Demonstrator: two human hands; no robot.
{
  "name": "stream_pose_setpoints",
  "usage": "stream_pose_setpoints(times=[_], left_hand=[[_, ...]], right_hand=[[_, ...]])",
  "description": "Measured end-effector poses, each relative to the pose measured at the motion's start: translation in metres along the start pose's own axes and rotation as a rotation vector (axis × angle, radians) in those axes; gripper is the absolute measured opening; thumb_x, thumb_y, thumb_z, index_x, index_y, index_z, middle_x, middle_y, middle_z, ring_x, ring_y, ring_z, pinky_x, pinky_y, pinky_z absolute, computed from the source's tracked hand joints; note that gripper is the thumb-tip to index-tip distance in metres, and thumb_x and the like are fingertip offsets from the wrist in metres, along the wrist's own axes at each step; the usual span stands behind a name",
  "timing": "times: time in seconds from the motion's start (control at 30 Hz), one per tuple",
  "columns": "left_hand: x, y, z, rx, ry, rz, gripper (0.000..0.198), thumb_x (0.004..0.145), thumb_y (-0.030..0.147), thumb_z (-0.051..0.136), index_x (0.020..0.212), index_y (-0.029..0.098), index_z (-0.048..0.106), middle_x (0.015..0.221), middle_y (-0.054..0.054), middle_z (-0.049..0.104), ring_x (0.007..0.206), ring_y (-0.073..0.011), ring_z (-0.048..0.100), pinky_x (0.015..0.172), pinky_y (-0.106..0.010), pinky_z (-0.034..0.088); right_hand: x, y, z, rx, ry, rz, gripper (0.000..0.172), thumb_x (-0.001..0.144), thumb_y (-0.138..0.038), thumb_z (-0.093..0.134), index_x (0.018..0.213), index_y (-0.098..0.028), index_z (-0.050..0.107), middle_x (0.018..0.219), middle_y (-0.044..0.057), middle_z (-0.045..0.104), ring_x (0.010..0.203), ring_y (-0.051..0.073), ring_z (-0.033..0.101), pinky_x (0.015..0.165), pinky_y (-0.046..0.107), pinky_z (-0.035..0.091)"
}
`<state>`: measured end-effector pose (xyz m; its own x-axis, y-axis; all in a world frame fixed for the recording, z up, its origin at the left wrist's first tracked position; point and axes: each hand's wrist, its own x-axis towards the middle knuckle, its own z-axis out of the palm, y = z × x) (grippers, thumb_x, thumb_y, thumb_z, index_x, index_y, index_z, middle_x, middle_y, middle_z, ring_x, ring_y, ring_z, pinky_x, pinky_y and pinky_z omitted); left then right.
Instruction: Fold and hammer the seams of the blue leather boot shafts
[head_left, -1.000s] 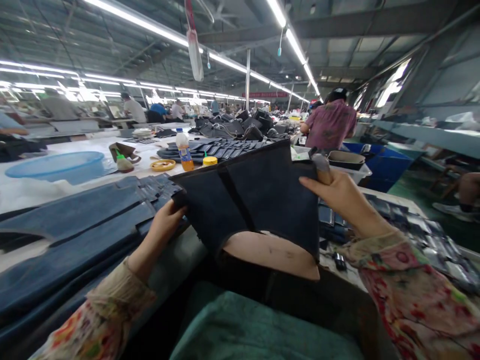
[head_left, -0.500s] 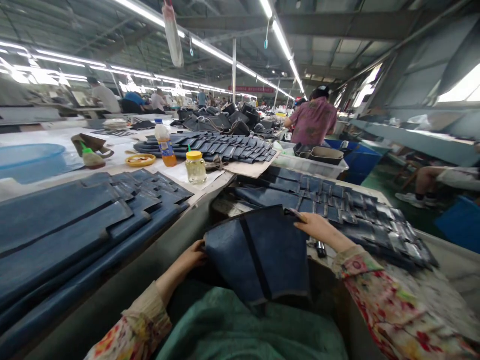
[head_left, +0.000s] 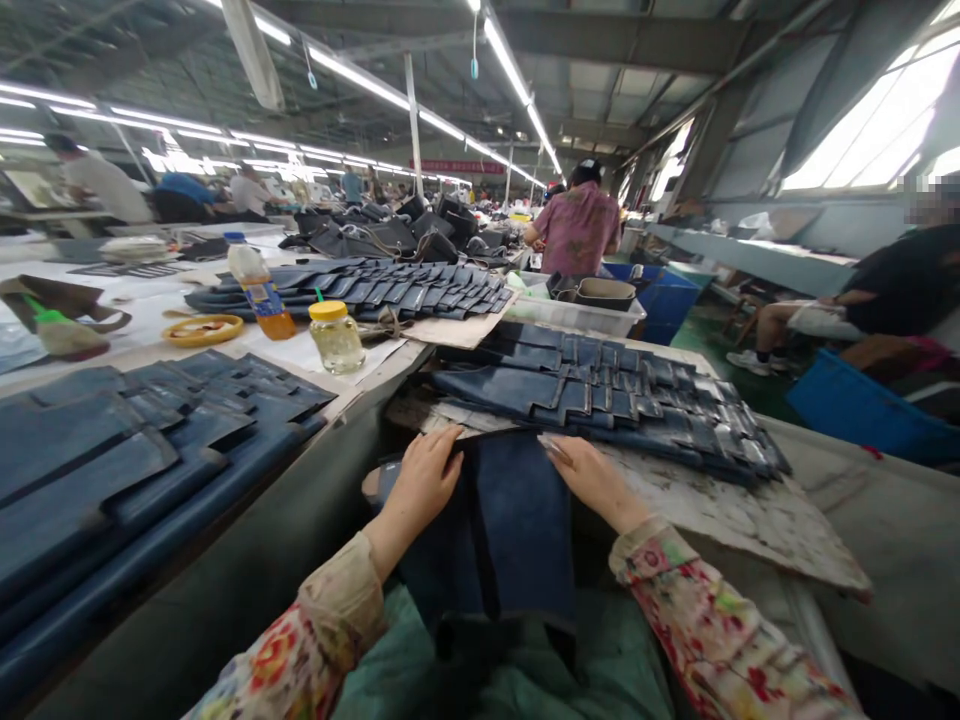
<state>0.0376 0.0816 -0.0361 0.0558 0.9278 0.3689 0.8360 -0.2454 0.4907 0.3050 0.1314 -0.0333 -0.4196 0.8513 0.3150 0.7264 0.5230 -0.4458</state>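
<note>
A dark blue leather-like panel (head_left: 525,530) with a black strip down it hangs from the board's near edge over my lap. My left hand (head_left: 429,478) bends over its top edge on the left, fingers on the edge and thumb toward me. On the top right corner, my right hand (head_left: 589,478) closes its fingers at the edge. A thin, pale, shiny thing shows at those fingertips, too small to name. Beyond my hands, overlapping blue panels (head_left: 615,390) lie in rows on the worn board (head_left: 750,510).
More blue pieces (head_left: 150,430) are piled at left. Behind them stand a yellow-lidded jar (head_left: 336,338), a bottle of orange liquid (head_left: 260,288) and a yellow dish (head_left: 202,330). Farther off are a clear bin (head_left: 600,312), a person in a purple shirt (head_left: 576,230) and a seated person (head_left: 885,280).
My left hand has moved from the panel's left side up onto its top edge. The panel now hangs straighter, and my right hand is closer to the left. The view has turned right.
</note>
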Motion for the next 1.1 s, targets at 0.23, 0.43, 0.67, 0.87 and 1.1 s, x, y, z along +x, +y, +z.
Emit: stream_pose_setpoints(times=[0.23,0.43,0.67,0.87,1.1], left_hand=[[-0.035,0.008,0.03,0.21,-0.051,0.204,0.037,0.091,0.023,0.038,0.126,0.023,0.049,0.129,-0.006,0.055,0.119,-0.0186,0.049,0.109,-0.043,0.029],[-0.028,0.031,0.044,0.268,-0.038,0.262,0.038,0.09,0.023,0.041,0.128,0.021,0.049,0.13,-0.006,0.054,0.12,-0.0201,0.048,0.108,-0.045,0.029],[-0.023,0.052,0.065,0.308,-0.007,0.386,0.039,0.092,0.023,0.039,0.13,0.022,0.047,0.133,-0.005,0.052,0.124,-0.0183,0.045,0.109,-0.041,0.029],[-0.028,0.047,0.062,0.333,-0.011,0.427,0.039,0.091,0.019,0.038,0.128,0.021,0.049,0.137,-0.004,0.048,0.126,-0.0195,0.042,0.109,-0.041,0.029],[-0.03,0.047,0.064,0.329,0.011,0.421,0.038,0.09,0.017,0.039,0.127,0.02,0.048,0.13,-0.005,0.052,0.12,-0.0183,0.044,0.107,-0.038,0.027]], right_hand=[[-0.078,0.011,0.027,0.042,0.137,-0.017,0.028,0.088,-0.024,0.042,0.105,-0.017,0.062,0.108,0.011,0.062,0.106,0.023,0.056,0.096,0.041,0.044],[-0.091,-0.005,0.04,0.089,0.125,0.059,0.035,0.086,-0.018,0.04,0.117,-0.018,0.058,0.121,0.01,0.056,0.113,0.021,0.052,0.099,0.038,0.044],[-0.097,-0.009,0.04,0.045,0.102,0.062,0.041,0.084,-0.011,0.039,0.121,-0.015,0.056,0.126,0.011,0.053,0.118,0.021,0.048,0.103,0.04,0.04],[-0.099,-0.01,0.041,0.053,0.117,0.062,0.042,0.084,-0.01,0.04,0.122,-0.017,0.055,0.128,0.01,0.052,0.119,0.02,0.048,0.104,0.04,0.04],[-0.099,-0.009,0.041,0.07,0.154,0.047,0.04,0.084,-0.012,0.041,0.121,-0.019,0.057,0.127,0.009,0.054,0.118,0.02,0.05,0.102,0.039,0.042]])
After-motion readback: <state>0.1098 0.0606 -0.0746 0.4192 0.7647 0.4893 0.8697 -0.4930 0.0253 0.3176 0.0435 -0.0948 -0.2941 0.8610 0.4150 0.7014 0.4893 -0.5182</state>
